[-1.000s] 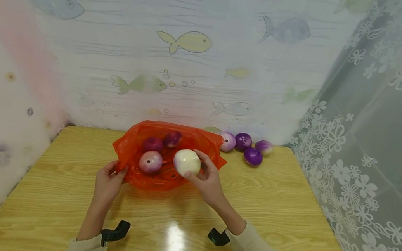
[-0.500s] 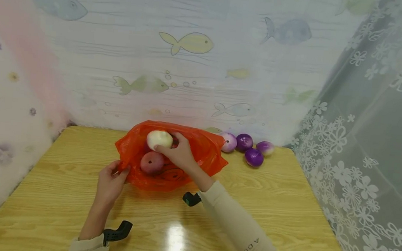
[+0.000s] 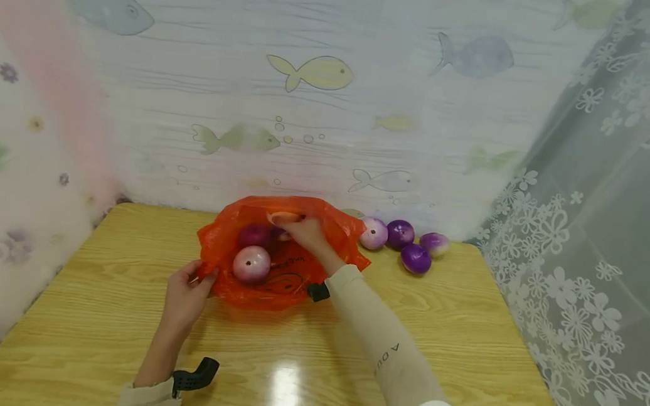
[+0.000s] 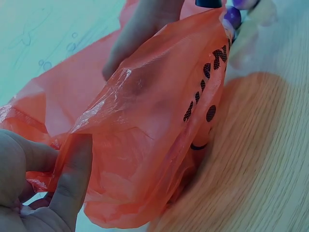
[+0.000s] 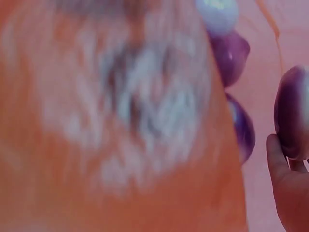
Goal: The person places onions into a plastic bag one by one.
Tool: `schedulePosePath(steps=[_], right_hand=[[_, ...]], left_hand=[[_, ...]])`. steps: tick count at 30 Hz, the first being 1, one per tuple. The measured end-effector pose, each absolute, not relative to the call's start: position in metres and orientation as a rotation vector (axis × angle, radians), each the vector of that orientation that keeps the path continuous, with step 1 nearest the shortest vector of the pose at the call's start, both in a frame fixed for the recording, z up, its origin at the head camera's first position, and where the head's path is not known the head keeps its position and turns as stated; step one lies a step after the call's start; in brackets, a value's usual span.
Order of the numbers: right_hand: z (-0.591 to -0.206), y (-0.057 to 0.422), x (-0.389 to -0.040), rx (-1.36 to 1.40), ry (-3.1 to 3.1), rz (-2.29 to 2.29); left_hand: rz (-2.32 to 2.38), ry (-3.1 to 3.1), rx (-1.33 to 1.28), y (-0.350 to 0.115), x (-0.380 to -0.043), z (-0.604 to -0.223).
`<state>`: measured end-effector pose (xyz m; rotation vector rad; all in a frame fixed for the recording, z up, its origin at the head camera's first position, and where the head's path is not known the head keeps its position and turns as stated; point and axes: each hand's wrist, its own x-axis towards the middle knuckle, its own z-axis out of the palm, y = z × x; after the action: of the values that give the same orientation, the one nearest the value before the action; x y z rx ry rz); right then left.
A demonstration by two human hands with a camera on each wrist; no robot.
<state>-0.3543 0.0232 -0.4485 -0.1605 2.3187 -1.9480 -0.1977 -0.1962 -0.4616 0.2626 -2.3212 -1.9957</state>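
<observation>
An orange-red plastic bag [image 3: 343, 226] lies on the table with its mouth spread toward me. My left hand [image 3: 185, 294] pinches the bag's left edge between thumb and fingers, also plain in the left wrist view. Inside the bag mouth is my right hand [image 3: 307, 232], its wrist crossing the near rim. In the right wrist view that hand grips a purple-and-white onion [image 5: 291, 113], mostly hidden in the head view. A pale pinkish onion [image 3: 251, 264] sits at the front inside the bag, with a darker onion [image 3: 253, 236] behind it.
Right of the bag, against the wall, several onions lie together: a pale one [image 3: 374, 233], dark purple ones [image 3: 416, 259] and a two-toned one [image 3: 435, 243]. A fish-patterned curtain [image 3: 308, 114] closes off the back of the wooden table [image 3: 434, 336].
My right hand has carried the pale onion from above the bag's right part leftward, then deeper toward the back of the bag. My left hand still holds the bag's edge.
</observation>
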Motion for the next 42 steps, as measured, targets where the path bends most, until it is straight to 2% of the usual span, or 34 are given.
schedulePosePath(steps=[7,15,23,42], right_hand=[[-0.452,0.047,-0.363,-0.046,2.456,-1.822],[-0.450,0.054,-0.367,0.133,2.763,-1.834],[-0.435,0.056,-0.362,0.233,2.628,-1.836],[-0.417,0.063,-0.356,0.162,2.714,-1.541]], left_hand=[[-2.011,-2.341,0.267,-0.193,-0.197,-0.461],[-2.016,-2.348,0.253,-0.190,-0.198,-0.460],[-2.048,-2.325,0.221,-0.185,-0.197,-0.460],[-2.020,-2.374,0.170,-0.181,-0.197,-0.459]])
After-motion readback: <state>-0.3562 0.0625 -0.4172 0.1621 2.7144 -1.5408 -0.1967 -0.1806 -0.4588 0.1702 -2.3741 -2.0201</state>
